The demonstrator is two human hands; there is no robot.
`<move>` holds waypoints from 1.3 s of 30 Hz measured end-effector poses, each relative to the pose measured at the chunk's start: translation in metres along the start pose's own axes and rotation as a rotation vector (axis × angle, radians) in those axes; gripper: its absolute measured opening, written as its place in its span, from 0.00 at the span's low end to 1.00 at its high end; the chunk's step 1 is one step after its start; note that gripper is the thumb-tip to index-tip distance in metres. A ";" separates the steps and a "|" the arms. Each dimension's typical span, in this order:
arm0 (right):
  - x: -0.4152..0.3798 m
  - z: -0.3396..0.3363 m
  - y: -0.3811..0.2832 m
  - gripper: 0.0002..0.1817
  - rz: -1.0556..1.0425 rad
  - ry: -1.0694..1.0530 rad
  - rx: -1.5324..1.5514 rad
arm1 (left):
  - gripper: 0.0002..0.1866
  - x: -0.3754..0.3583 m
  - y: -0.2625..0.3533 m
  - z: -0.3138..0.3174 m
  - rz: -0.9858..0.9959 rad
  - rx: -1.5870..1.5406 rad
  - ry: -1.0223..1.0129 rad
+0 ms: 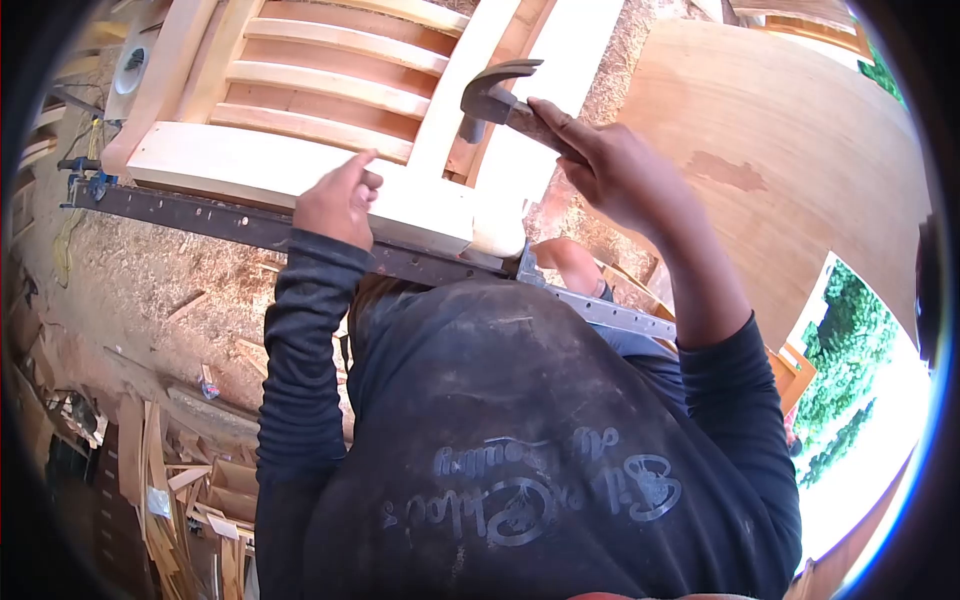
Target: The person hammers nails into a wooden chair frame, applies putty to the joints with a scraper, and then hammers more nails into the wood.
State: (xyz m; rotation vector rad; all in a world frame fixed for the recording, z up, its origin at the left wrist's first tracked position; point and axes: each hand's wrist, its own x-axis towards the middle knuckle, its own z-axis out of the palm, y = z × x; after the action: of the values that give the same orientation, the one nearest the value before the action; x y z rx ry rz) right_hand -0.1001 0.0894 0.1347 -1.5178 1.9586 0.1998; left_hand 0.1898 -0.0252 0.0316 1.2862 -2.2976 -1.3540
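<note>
A hammer (pixel 510 108) with a dark claw head is in my right hand (pixel 625 175), its handle in my wrapped fingers, the head over the right upright of a slatted wooden frame (pixel 280 160). My left hand (pixel 340 203) is at the frame's near rail, the index finger stretched toward the slats. The other fingers of that hand are curled, and I cannot make out anything in them. Along the rail's near edge, beside my body, runs a long dark metal bar clamp (pixel 215 218).
A large plywood sheet (pixel 800 130) stands on the right. Wood shavings (pixel 190 270) cover the floor at left. Wood offcuts (pixel 155 500) lie at lower left. A blue clamp end (pixel 95 186) juts out at left. Below the frame's right corner shows part of a bare limb.
</note>
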 end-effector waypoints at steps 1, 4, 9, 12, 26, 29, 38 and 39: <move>-0.002 0.001 0.000 0.40 0.035 -0.022 -0.005 | 0.20 -0.004 0.005 0.003 -0.024 -0.074 -0.022; -0.012 0.021 0.009 0.39 -0.094 0.027 0.079 | 0.14 -0.006 0.008 0.012 -0.052 -0.103 0.049; -0.025 0.033 0.005 0.40 -0.032 0.033 0.196 | 0.08 -0.008 0.033 0.027 0.177 0.487 0.449; -0.028 0.035 0.011 0.40 -0.048 0.101 0.225 | 0.06 -0.016 0.021 0.055 0.111 0.130 0.344; -0.010 0.013 -0.005 0.41 -0.156 0.117 0.280 | 0.07 -0.029 0.021 0.091 0.015 0.192 0.262; -0.009 0.011 -0.006 0.41 -0.152 0.111 0.279 | 0.07 -0.028 0.020 0.092 0.017 0.202 0.253; -0.008 -0.007 -0.014 0.40 -0.246 0.149 0.240 | 0.05 -0.028 0.018 0.091 0.073 0.224 0.259; -0.007 -0.010 -0.017 0.40 -0.277 0.166 0.236 | 0.05 -0.028 0.018 0.090 0.075 0.224 0.255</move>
State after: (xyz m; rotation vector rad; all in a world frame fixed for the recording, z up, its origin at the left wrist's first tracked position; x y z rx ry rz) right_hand -0.0880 0.0853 0.1509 -1.6655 1.7954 -0.2743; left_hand 0.1483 0.0565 0.0014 1.3317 -2.3390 -0.8709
